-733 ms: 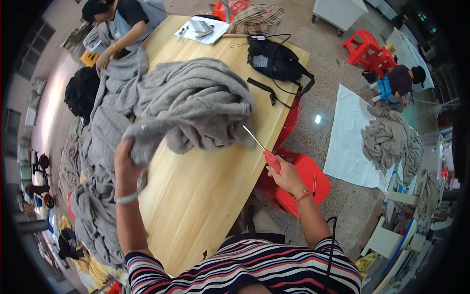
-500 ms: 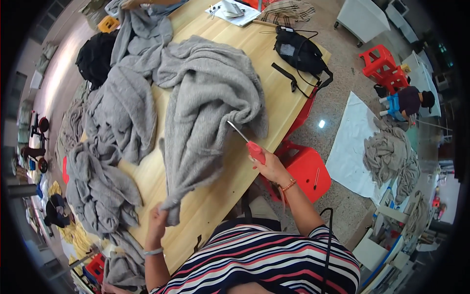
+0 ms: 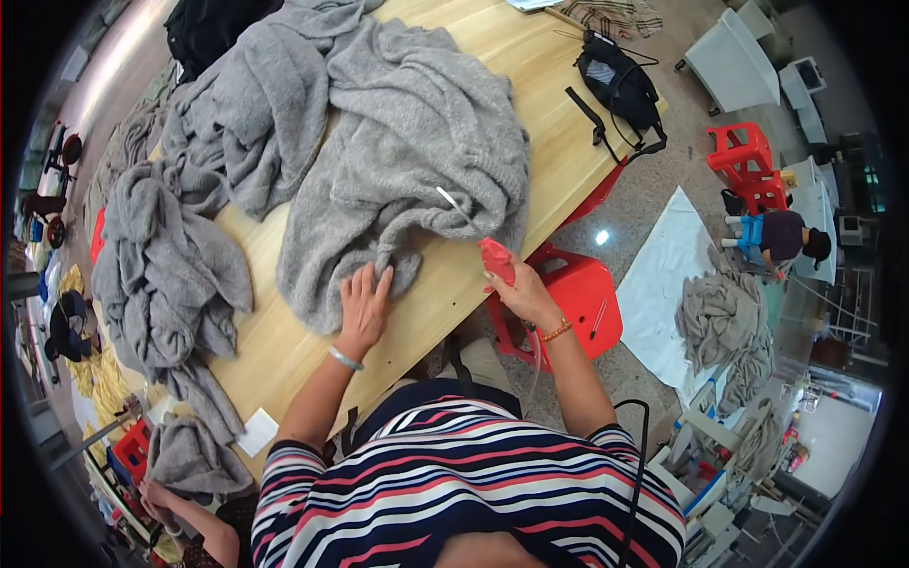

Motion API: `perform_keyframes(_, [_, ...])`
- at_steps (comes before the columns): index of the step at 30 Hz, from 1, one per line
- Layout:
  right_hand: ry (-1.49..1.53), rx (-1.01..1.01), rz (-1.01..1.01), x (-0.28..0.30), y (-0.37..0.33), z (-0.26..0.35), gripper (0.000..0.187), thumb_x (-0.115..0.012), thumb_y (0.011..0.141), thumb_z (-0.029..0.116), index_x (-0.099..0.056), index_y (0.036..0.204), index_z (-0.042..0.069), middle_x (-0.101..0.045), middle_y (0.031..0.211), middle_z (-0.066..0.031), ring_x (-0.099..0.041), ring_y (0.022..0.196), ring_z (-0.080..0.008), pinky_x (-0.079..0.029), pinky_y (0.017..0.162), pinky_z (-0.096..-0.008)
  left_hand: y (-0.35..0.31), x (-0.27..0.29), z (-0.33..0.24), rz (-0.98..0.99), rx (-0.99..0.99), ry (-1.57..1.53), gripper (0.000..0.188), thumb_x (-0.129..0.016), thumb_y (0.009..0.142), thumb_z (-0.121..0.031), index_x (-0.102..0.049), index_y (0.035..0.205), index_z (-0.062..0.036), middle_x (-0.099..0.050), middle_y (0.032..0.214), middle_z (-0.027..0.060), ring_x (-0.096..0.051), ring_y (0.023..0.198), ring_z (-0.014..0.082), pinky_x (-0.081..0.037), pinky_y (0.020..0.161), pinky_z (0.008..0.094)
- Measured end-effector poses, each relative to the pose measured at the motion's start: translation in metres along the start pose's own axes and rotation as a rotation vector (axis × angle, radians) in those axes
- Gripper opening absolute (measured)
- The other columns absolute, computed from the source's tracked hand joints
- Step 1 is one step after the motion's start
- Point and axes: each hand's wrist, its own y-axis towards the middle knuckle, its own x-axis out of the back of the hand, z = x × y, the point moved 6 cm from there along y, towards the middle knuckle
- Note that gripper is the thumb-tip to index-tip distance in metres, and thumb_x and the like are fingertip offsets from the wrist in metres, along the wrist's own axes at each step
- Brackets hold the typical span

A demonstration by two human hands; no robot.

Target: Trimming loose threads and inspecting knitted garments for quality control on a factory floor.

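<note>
A grey fluffy knit garment [image 3: 407,142] lies heaped on the light wooden table [image 3: 445,303] in front of me. My left hand [image 3: 363,308] rests on its near edge, fingers spread and pressed down on the fabric. In my right hand [image 3: 525,295] is a red-handled air blow gun [image 3: 496,260] with a long thin metal nozzle. The nozzle points up and left over the garment's right part; whether its tip touches the knit I cannot tell. A thin hose hangs below my right hand.
More grey knit pieces [image 3: 170,275] cover the table's left side. A black bag with straps [image 3: 620,85] sits at the far right corner. A red stool [image 3: 578,308] stands against the right edge. At lower left are another person's hands [image 3: 161,502]. Someone sits farther right [image 3: 784,235].
My left hand has let go of the garment's gathered end and moved up and right, now flat on the fabric. The garment lies lower and more spread. The blow gun stays in my right hand.
</note>
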Motion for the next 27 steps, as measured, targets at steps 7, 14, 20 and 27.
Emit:
perform_keyframes(7, [0.053,-0.185,0.045,0.000,-0.034,0.013,0.050,-0.063,0.089,0.017,-0.047,0.135,0.006,-0.060,0.124,-0.0190,-0.066,0.101,-0.0304,-0.050,0.091,-0.0383,0.026,-0.028,0.024,0.213,-0.182,0.085,0.017,-0.054,0.087,-0.016,-0.057,0.101,-0.0072,-0.057,0.109,0.0125,-0.053,0.093,0.0228,-0.041,0.074,0.0369])
perform_keyframes(14, [-0.207,-0.217,0.187,-0.002,-0.077,0.028,0.047,-0.060,0.090,0.023,-0.049,0.132,0.007,-0.069,0.094,-0.0184,-0.069,0.086,-0.0299,-0.052,0.077,-0.0382,0.003,-0.086,0.004,0.465,0.914,-1.951,0.023,-0.063,0.093,-0.021,-0.061,0.107,-0.0029,-0.066,0.101,0.0064,-0.063,0.093,0.0178,-0.051,0.088,0.0321])
perform_keyframes(20, [-0.553,-0.180,0.490,-0.033,-0.110,0.029,0.041,-0.058,0.089,0.028,-0.050,0.125,0.010,-0.065,0.091,-0.0244,-0.063,0.085,-0.0437,-0.049,0.075,-0.0510,-0.005,-0.103,-0.008,0.562,1.078,-1.999,0.024,-0.064,0.093,-0.021,-0.060,0.107,-0.0020,-0.066,0.101,0.0078,-0.063,0.092,0.0181,-0.052,0.084,0.0337])
perform_keyframes(27, [-0.576,-0.221,0.335,-0.027,-0.087,0.052,0.042,-0.059,0.089,0.028,-0.050,0.126,0.011,-0.065,0.091,-0.0240,-0.062,0.085,-0.0438,-0.049,0.074,-0.0522,-0.023,-0.117,-0.009,0.417,0.996,-1.921,0.029,-0.066,0.092,-0.025,-0.060,0.107,-0.0014,-0.066,0.097,0.0075,-0.062,0.082,0.0153,-0.051,0.072,0.0310])
